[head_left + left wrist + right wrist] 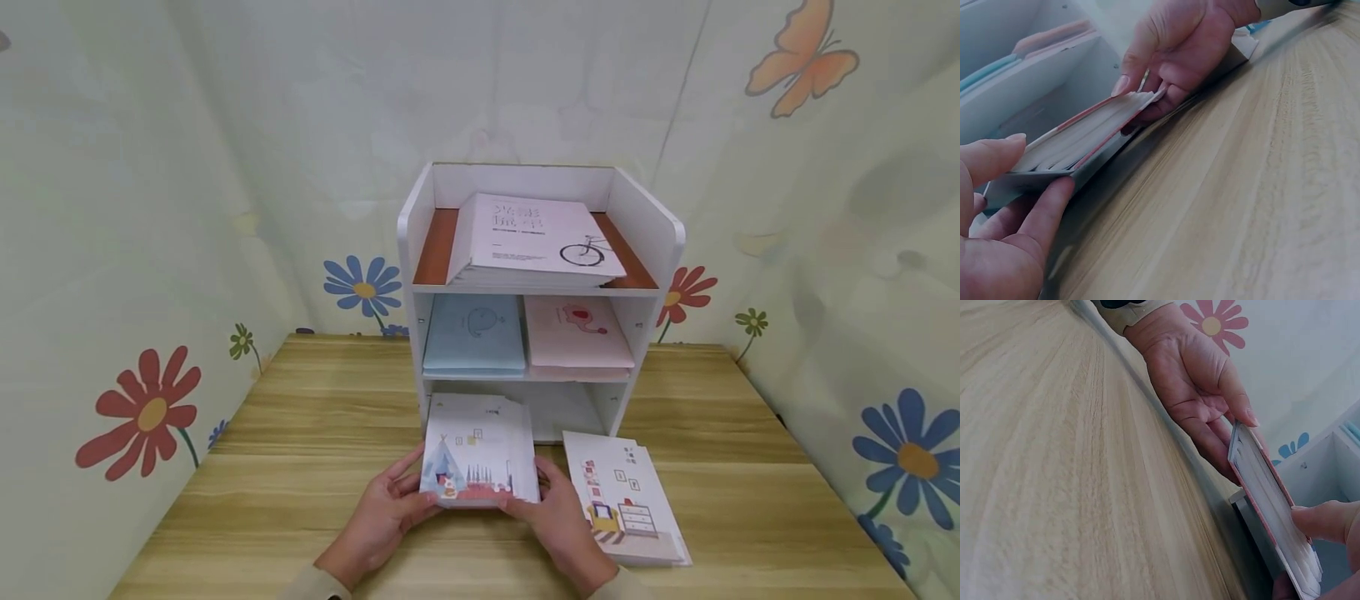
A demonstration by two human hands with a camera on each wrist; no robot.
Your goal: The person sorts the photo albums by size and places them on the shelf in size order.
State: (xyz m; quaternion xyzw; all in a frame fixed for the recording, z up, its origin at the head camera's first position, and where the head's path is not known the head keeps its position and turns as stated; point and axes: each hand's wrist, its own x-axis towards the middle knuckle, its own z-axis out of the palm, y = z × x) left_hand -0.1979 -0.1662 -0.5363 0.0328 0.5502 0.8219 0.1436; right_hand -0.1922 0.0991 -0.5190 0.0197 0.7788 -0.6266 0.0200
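Both hands hold a small stack of white notebooks (480,454), its top cover showing a blue tent drawing. My left hand (386,517) grips the near left corner, thumb on top and fingers beneath. On the near right corner, my right hand (558,521) does the same. In the left wrist view, white page edges (1088,134) show between the covers. The stack's far end reaches into the left side of the bottom compartment of a white shelf unit (408,250). Beside my right hand, more white notebooks (626,500) lie on the table with a furniture drawing on top.
Light blue notebooks (475,333) and pink notebooks (577,333) lie side by side in the middle compartment. On the brown top shelf rests a pile of pale booklets (536,237) with a bicycle print. The wooden table (330,425) meets flowered curtains (300,167) behind and at both sides.
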